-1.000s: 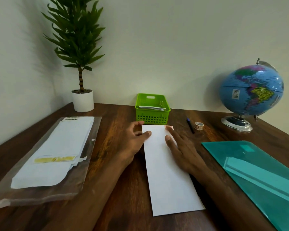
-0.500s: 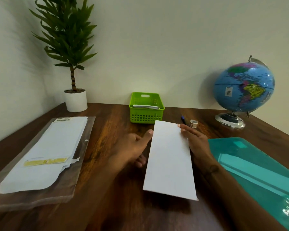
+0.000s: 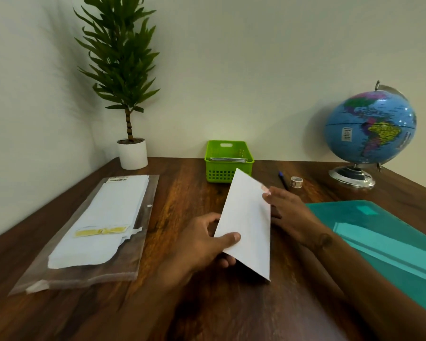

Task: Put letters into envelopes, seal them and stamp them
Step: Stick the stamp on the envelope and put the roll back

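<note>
Over on the left of the table (image 3: 182,316) a clear plastic sleeve (image 3: 89,274) holds the stack of blank envelopes (image 3: 103,217), the top one showing a yellow adhesive strip (image 3: 101,231); its loose flap edges stick out past the stack, and a careless sweep of the forearm could catch them and drag the pile askew. Behind it stands a potted plant (image 3: 130,153), far enough back to be out of harm's way.

In the middle, the left hand (image 3: 202,244) pinches the near corner of the white envelope (image 3: 246,225), thumb on top and fingers beneath. The envelope is raised off the wood and tilted, its far end pointing toward the green basket (image 3: 228,161), which already has papers in it. The right hand (image 3: 288,212) touches the envelope's right edge with fingertips only, more steadying than gripping, as far as I can judge. With so light a hold, the paper could slip or bend, and a crease is the likely result if the two hands twist against each other. I cannot see a stamp on it, nor tell whether the flap is sealed; dropping it in the basket unchecked would be a mistake.

Further right lie a pen (image 3: 283,180) and a small roll (image 3: 296,181), possibly stamps, close to the right hand's knuckles and easy to knock. The teal folder (image 3: 379,242) and the globe (image 3: 369,129) sit beyond.
</note>
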Action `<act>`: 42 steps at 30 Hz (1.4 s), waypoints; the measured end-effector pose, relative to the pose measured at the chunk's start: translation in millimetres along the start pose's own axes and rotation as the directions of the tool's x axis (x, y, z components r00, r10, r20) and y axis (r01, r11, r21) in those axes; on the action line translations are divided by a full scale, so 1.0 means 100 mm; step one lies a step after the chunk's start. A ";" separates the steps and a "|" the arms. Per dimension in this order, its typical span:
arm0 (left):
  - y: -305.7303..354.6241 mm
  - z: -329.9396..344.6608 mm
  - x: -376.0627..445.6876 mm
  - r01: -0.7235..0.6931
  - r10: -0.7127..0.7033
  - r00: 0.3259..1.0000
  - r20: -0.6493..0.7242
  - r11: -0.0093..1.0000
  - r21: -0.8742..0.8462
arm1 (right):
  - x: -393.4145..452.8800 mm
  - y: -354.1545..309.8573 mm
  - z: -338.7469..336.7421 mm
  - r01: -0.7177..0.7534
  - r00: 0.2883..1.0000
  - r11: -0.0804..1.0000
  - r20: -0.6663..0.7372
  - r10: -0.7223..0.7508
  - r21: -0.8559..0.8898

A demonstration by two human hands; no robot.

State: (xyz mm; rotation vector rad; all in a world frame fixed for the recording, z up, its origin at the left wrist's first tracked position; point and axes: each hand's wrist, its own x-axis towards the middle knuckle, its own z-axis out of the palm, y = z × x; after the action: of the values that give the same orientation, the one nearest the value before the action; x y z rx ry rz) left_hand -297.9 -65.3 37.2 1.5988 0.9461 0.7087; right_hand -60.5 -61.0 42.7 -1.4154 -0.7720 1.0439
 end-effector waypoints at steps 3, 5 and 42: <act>0.01 -0.07 0.01 -0.079 0.075 0.989 -0.126 0.997 -0.024 | -0.30 -0.06 0.06 0.245 0.967 0.842 0.059 -0.247 -0.481; 0.02 -0.10 0.02 -0.123 0.116 0.978 -0.173 0.992 -0.030 | -0.57 -0.11 0.07 0.484 0.853 0.517 0.248 -0.460 -0.706; 0.74 -0.72 2.09 -0.082 0.023 0.968 -0.249 0.970 -0.231 | 1.10 -0.88 0.64 0.284 0.571 -0.436 0.517 -0.638 -0.854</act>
State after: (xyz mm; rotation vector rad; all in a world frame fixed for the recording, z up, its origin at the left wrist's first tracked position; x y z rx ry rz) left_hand -237.8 144.9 118.7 1.3475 0.9563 1.0359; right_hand -67.2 75.2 115.0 -1.8682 -2.0394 -0.9973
